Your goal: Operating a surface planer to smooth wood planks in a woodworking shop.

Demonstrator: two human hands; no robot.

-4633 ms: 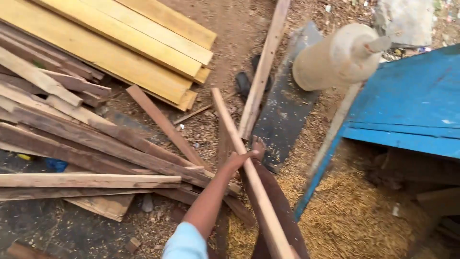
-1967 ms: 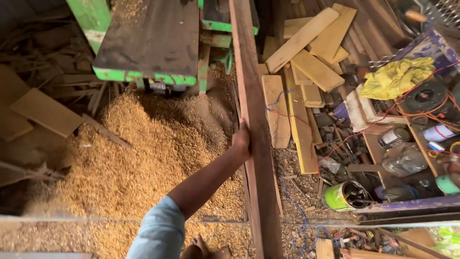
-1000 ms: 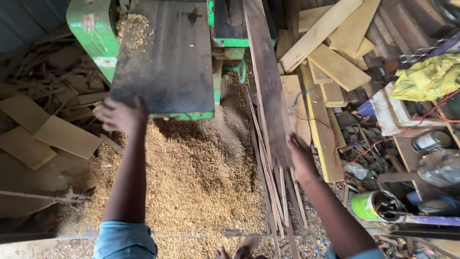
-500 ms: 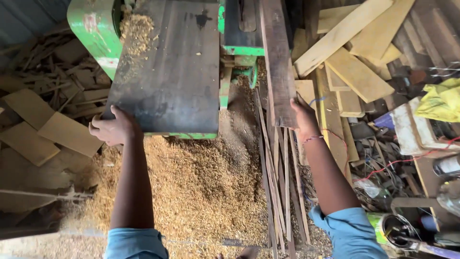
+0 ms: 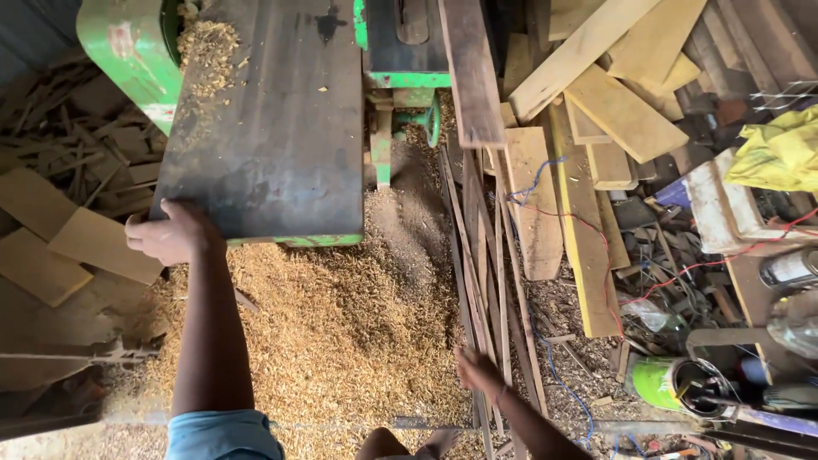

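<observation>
Since half a second ago my right hand (image 5: 480,372) has come off the dark plank (image 5: 471,72) and dropped low, near the bottom edge of the view, where it now hovers over the thin wooden strips (image 5: 477,281) lying on the floor beside the sawdust heap (image 5: 341,315). Its grip looks loosely curled and holds nothing, though the fingers are blurred and I cannot tell whether they touch the strips. My left hand (image 5: 170,234) stays where it was, at the near left corner of the dark flat bench (image 5: 273,128) of the green woodworking machine (image 5: 128,51); the fingers are wrapped over the edge and pressed onto the metal, thumb underneath. That plank lies lengthwise along the right side of the machine, its near end jutting past the bench toward the lighter boards (image 5: 588,128) stacked on the right. Loose shavings sit on the far left corner of the bench. A green can (image 5: 669,383) stands among wires and scrap at lower right, and a yellow cloth (image 5: 780,149) lies at the right edge.
</observation>
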